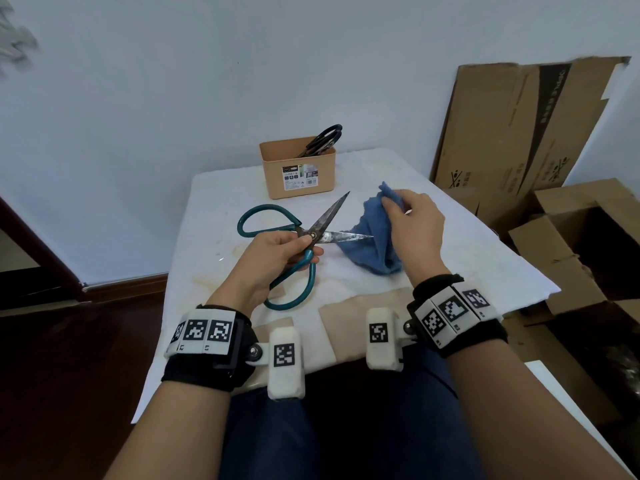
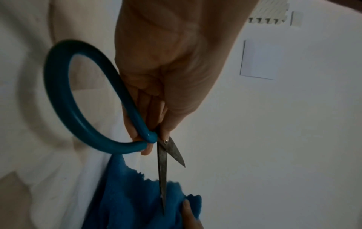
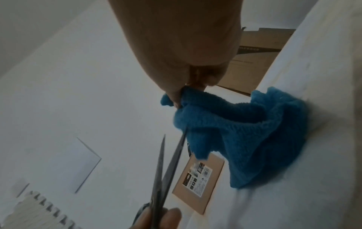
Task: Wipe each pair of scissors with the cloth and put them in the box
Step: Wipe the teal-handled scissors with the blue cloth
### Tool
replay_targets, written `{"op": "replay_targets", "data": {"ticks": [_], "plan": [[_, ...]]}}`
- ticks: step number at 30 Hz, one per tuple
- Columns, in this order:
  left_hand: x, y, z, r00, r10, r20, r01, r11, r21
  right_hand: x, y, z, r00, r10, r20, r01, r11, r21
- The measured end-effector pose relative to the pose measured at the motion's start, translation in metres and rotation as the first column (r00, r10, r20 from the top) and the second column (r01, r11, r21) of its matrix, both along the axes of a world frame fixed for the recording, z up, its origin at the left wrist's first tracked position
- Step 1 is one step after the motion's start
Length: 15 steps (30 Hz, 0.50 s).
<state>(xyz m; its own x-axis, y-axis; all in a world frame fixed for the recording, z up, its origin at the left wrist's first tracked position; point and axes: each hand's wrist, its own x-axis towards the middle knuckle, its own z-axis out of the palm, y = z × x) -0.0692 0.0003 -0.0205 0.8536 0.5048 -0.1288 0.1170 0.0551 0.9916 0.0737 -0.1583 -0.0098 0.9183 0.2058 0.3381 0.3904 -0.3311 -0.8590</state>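
My left hand (image 1: 277, 258) grips a large pair of teal-handled scissors (image 1: 277, 233) near the pivot, blades spread apart. One dull, stained blade (image 1: 346, 237) points right with its tip against the blue cloth (image 1: 377, 237); the other points up toward the box. My right hand (image 1: 408, 220) pinches the cloth's top and lifts it, its lower part resting on the table. In the left wrist view the teal handle loop (image 2: 64, 99) curves beside my fingers. In the right wrist view the cloth (image 3: 254, 133) hangs from my fingertips. A tan box (image 1: 298, 171) at the table's back holds black-handled scissors (image 1: 322, 138).
The table (image 1: 450, 265) is covered in white cloth with beige patches near its front edge. Flattened and open cardboard boxes (image 1: 519, 133) stand to the right of the table. Dark wood floor lies to the left. A white wall is behind.
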Motion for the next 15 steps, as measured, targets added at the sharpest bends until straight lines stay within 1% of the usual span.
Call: {"op": "replay_targets", "data": {"ticks": [2, 4, 6, 8, 11, 13, 15], "plan": [[0.003, -0.002, 0.0, 1.0, -0.007, -0.003, 0.008, 1.0, 0.008, -0.003, 0.0, 0.006, 1.0, 0.02, 0.012, -0.021, 0.996, 0.09], [0.005, -0.004, 0.0, 1.0, -0.009, -0.001, 0.009, 1.0, 0.013, -0.009, 0.005, 0.01, 0.995, 0.039, 0.097, -0.048, 0.995, 0.092], [0.007, -0.006, 0.001, 1.0, -0.001, 0.001, 0.001, 1.0, 0.024, -0.015, 0.012, 0.013, 0.98, 0.105, 0.167, -0.109, 0.994, 0.013], [0.008, -0.007, 0.002, 1.0, 0.009, 0.006, -0.009, 0.999, 0.034, -0.021, 0.019, 0.013, 0.963, 0.204, 0.177, -0.19, 0.977, -0.094], [0.008, -0.005, 0.001, 1.0, 0.024, 0.009, -0.025, 0.998, 0.062, -0.026, 0.025, 0.006, 0.925, 0.346, 0.156, -0.304, 0.922, -0.239], [0.008, -0.004, 0.0, 1.0, 0.024, 0.002, -0.024, 0.995, 0.096, -0.029, 0.026, 0.002, 0.9, 0.421, 0.109, -0.385, 0.888, -0.25], [0.008, -0.004, 0.0, 1.0, 0.021, 0.002, -0.021, 0.993, 0.112, -0.031, 0.027, -0.001, 0.894, 0.439, 0.084, -0.413, 0.884, -0.22]]}}
